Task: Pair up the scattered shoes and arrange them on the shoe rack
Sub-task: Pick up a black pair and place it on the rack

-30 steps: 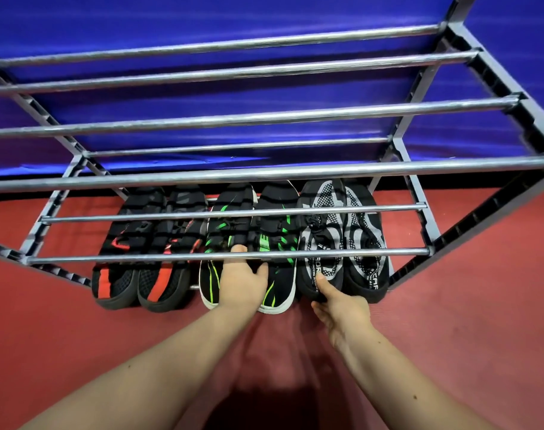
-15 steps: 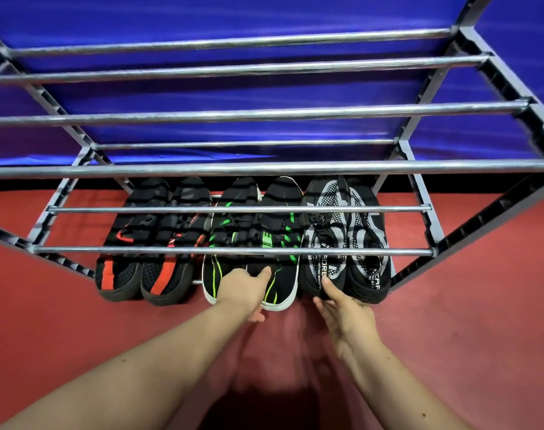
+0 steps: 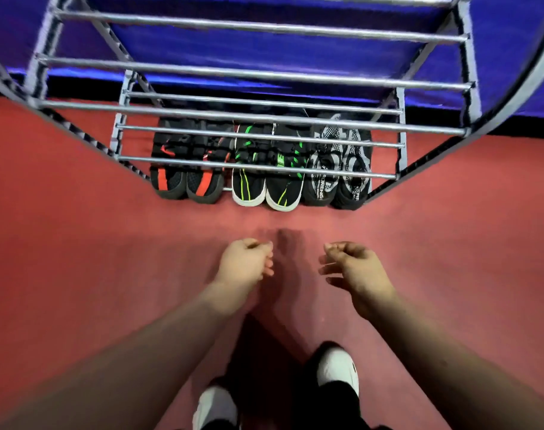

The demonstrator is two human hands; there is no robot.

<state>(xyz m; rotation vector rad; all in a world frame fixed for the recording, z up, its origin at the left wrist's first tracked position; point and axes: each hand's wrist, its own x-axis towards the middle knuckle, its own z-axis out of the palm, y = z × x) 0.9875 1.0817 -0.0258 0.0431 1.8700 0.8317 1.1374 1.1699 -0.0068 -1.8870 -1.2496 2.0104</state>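
Note:
Three pairs of shoes stand side by side on the lowest tier of the metal shoe rack (image 3: pixel 252 117): a black-and-red pair (image 3: pixel 186 175) on the left, a black-and-green pair with white soles (image 3: pixel 266 181) in the middle, and a black-and-grey patterned pair (image 3: pixel 339 175) on the right. Their toes stick out past the front bar. My left hand (image 3: pixel 245 263) and my right hand (image 3: pixel 354 270) hang over the red floor in front of the rack, well apart from the shoes. Both have loosely curled fingers and hold nothing.
The rack's upper tiers of silver bars carry nothing. A blue wall (image 3: pixel 264 51) stands behind it. The floor is red carpet (image 3: pixel 78 243). My own feet in white-toed shoes (image 3: pixel 339 370) show at the bottom edge.
Both hands have let go of the shoes' toes and pulled back from the rack. The view has moved back and up, so my feet now show.

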